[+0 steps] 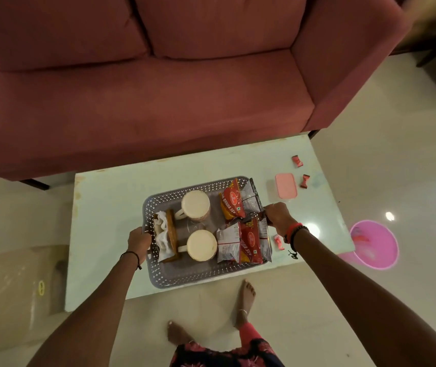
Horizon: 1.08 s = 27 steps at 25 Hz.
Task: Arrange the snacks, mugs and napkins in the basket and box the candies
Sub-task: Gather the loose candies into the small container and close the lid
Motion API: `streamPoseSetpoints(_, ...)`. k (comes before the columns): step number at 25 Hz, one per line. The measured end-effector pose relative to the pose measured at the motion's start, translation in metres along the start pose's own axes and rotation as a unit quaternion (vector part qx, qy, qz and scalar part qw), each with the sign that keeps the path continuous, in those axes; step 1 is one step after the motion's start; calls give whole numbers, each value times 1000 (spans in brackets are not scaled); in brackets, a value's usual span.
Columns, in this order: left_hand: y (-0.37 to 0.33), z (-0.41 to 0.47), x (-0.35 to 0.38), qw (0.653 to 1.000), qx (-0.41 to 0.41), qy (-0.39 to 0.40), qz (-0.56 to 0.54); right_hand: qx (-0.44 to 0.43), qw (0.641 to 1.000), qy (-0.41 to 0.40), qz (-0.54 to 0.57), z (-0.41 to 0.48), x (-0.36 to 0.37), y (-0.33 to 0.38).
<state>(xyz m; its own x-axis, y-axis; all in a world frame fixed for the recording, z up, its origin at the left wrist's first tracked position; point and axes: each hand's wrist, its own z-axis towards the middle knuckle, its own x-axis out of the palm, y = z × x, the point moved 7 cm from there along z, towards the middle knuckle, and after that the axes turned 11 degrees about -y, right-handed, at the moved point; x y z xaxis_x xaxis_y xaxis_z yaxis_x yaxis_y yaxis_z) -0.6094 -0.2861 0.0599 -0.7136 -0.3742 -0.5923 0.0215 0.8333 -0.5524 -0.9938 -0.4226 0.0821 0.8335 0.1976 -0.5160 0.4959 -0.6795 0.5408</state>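
Two mugs, snack packets, napkins, basket

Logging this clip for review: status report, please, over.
Left hand and right hand grip the basket by its sides. Mugs, napkins, snack packets inside. Three candies loose on table, pink box lidded. Nothing blocking.

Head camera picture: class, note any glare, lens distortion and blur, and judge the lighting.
Head view: dim, warm lighting; glare spots on the floor and the table; wide-angle distortion bows the sofa and table edges; the top right corner is smeared; print on the snack packets is legible.
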Motion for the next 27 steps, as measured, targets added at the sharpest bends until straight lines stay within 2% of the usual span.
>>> streamPoseSetpoints(4, -5, 11, 41, 1000, 3, -9, 27, -10, 1000, 26, -8, 47, -12, 0)
streamPoseSetpoints(10, -26, 43, 88, 999, 6, -5, 37, -11, 999, 17, -50, 109, -7, -1)
streamPoseSetpoints(16, -41, 88, 116, 999, 12, -5, 36, 25, 999, -20, 8, 164, 19, -2)
streamPoseSetpoints(27, -33, 142, 139, 999, 7, -14, 50, 27, 999, -11, 17, 203, 58, -6)
